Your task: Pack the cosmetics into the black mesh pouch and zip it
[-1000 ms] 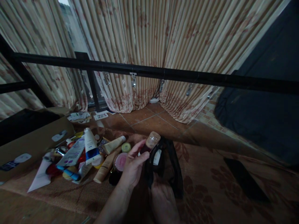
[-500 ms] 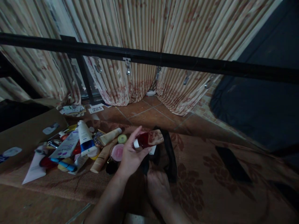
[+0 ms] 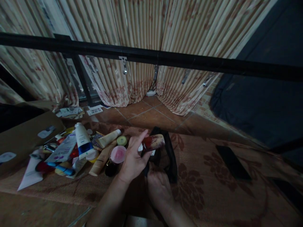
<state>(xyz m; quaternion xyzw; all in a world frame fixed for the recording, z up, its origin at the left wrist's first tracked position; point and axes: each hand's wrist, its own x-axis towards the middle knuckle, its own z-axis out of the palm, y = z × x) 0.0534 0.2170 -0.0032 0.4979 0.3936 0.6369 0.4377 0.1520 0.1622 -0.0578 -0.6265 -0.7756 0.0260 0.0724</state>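
Observation:
My left hand (image 3: 133, 159) grips a small clear bottle with red liquid (image 3: 153, 142), held on its side just over the mouth of a black pouch (image 3: 168, 151) that lies open on a patterned mat. My right hand (image 3: 160, 188) sits below it, fingers curled on the pouch's near edge. To the left of my left hand lies a heap of toiletries: a white and blue tube (image 3: 81, 140), a beige tube (image 3: 108, 138), a pink-lidded jar (image 3: 117, 154) and a small green-lidded jar (image 3: 121, 140).
A cardboard box (image 3: 26, 134) stands at the far left. A black metal rail (image 3: 151, 58) crosses in front of striped curtains. A dark phone (image 3: 233, 162) lies on the mat at the right. Dark fabric (image 3: 255, 104) fills the right side. Tiled floor lies beyond the mat.
The bottle has gone from upright to lying on its side and has dropped closer to the pouch's mouth. My right hand has stayed on the pouch.

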